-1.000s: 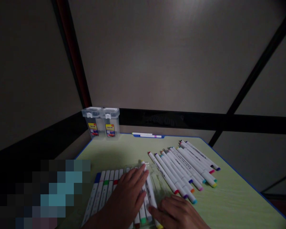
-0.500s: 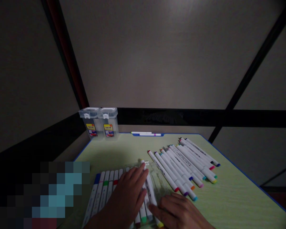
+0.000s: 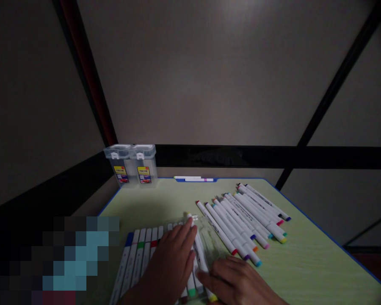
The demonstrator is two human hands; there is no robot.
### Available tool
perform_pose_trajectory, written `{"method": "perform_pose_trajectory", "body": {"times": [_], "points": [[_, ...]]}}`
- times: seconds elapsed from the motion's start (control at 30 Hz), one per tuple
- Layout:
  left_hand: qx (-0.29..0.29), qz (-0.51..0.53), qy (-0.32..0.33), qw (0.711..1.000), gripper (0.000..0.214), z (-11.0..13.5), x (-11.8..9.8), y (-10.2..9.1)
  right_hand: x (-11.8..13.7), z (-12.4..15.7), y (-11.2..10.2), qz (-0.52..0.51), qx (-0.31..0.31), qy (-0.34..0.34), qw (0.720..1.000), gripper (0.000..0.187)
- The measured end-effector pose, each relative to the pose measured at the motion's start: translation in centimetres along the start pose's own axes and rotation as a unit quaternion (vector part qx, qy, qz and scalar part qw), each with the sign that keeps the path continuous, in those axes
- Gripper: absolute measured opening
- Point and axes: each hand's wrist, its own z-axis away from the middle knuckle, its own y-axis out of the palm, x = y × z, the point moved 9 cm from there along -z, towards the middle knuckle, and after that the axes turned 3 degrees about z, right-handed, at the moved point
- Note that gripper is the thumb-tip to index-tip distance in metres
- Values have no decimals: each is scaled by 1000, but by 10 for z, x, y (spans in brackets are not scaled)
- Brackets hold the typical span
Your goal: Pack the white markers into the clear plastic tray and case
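Observation:
A white marker with yellow ends (image 3: pixel 200 253) lies slanted at the right side of a row of white markers (image 3: pixel 139 254). The row rests in a clear plastic case (image 3: pixel 206 228), whose edges are hard to make out. My left hand (image 3: pixel 169 258) lies flat over the row with its fingers stretched out, fingertips touching the slanted marker's far part. It hides several markers. My right hand (image 3: pixel 238 279) is curled at that marker's near end, a finger laid across the barrel just above the yellow tip. Its thumb is mostly hidden.
Several loose markers (image 3: pixel 241 220) lie fanned out on the right of the pale green table (image 3: pixel 311 258). Two clear lidded boxes (image 3: pixel 144 165) stand at the back left. Two thin pens (image 3: pixel 193 178) lie in a blue tray at the back edge. A panelled wall (image 3: pixel 209 84) rises behind.
The view has shifted very slightly. Both hands and the slanted marker hold nearly the same position.

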Motion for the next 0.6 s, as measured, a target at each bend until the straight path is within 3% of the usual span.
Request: {"method": "perform_pose_trajectory", "body": {"times": [0.23,0.43,0.6], "points": [[7,32,-9,999,52,3,4,3,3,-3,-4,48,-21,-18,998,30],[-6,33,9,999,50,4,4,1,4,-3,-10,36,-38,-16,999,39],[-52,30,13,998,49,9,6,4,2,-3,-15,18,-39,0,999,42]]}}
